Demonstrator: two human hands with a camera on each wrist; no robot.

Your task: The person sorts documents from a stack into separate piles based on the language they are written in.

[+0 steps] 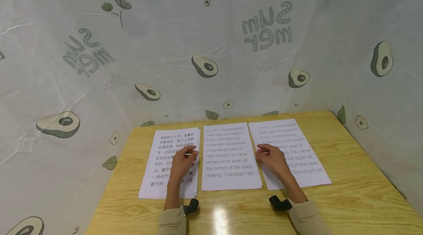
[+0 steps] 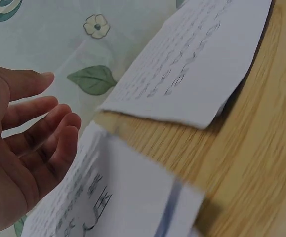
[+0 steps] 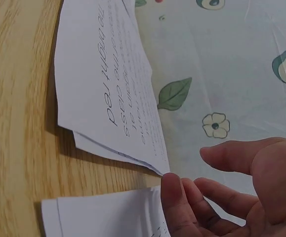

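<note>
My left hand [image 1: 181, 161] hovers over the right part of a paper stack with Chinese print [image 1: 158, 176]. Its fingers are loosely bent, and in the left wrist view the thumb stands apart from them with nothing held. Over the left part of another stack, printed in English [image 1: 305, 156], is my right hand [image 1: 273, 158]. That hand [image 3: 273, 190] is relaxed and holds nothing either, thumb and fingers parted. Between the hands lies a middle stack with English print [image 1: 228, 158]. Each hand hides some lines of text beneath it.
The stacks lie side by side on a wood-grain table [image 1: 231, 205], with narrow gaps between them. Some lower sheets stick out at the edges. A pale cloth with avocado prints [image 1: 205, 67] hangs behind and at both sides. A black wrist mount [image 1: 280, 203] sits at each cuff.
</note>
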